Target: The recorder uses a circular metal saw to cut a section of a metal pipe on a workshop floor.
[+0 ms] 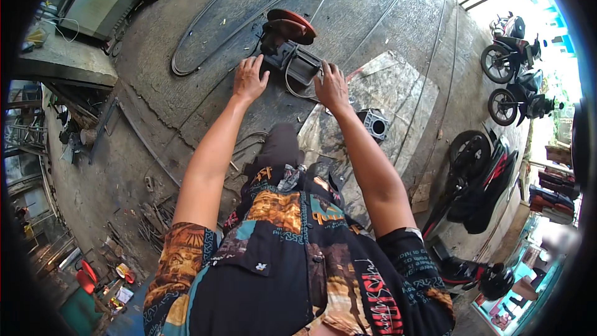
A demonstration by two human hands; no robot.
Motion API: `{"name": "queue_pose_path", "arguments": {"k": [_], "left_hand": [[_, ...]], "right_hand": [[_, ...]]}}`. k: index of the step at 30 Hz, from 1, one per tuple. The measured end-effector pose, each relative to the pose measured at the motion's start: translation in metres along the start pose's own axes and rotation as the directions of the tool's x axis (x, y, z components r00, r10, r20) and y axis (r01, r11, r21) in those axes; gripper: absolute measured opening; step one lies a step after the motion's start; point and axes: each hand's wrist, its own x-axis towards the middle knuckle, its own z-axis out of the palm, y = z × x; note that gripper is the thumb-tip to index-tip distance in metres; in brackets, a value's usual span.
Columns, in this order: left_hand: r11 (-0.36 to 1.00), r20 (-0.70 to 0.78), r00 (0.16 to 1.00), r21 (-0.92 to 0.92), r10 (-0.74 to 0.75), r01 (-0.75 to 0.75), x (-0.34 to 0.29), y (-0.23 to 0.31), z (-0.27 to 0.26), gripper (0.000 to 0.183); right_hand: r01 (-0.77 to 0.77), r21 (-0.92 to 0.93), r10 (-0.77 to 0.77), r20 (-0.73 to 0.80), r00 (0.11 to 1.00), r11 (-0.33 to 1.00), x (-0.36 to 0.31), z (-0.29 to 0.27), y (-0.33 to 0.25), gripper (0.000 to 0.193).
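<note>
the machine (283, 56) stands on the grey floor (205, 99), the left hand (250, 79) at its left side and the right hand (332, 89) at its right end; fingers bend slightly, but whether they grasp or merely touch cannot be told. uneven support could tip the machine toward its red disc (291, 23); the pale cord (289, 87) on its near side could snag. right of the machine: stained sheet (407, 81), block (369, 118); left: cable loop (176, 68); far right: motorbikes (528, 82).
</note>
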Motion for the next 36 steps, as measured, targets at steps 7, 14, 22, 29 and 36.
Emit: {"name": "queue_pose_path", "arguments": {"k": [7, 14, 22, 29, 36], "left_hand": [[0.999, 0.101, 0.993, 0.002, -0.053, 0.054, 0.086, 0.062, 0.086, 0.056], [0.967, 0.156, 0.956, -0.007, -0.250, 0.254, 0.164, 0.096, 0.171, 0.054], [0.900, 0.035, 0.906, -0.097, -0.423, 0.424, 0.185, 0.118, 0.178, 0.044], [0.692, -0.006, 0.704, -0.191, -0.711, 0.697, 0.188, 0.103, 0.187, 0.041], [0.510, 0.021, 0.524, -0.202, -0.851, 0.836, 0.218, 0.097, 0.259, 0.039]], "right_hand": [[-0.077, 0.100, 0.068, 0.087, 0.994, 0.992, 0.067, -0.017, 0.128, 0.053], [0.035, 0.138, -0.054, 0.139, 0.989, 0.990, 0.165, -0.025, 0.237, 0.049], [0.138, 0.240, -0.229, 0.410, 0.883, 0.961, 0.258, -0.018, 0.281, 0.032], [0.236, 0.334, -0.395, 0.574, 0.717, 0.913, 0.358, 0.067, 0.302, 0.031], [0.269, 0.585, -0.606, 0.514, 0.606, 0.765, 0.413, 0.198, 0.320, 0.031]]}}
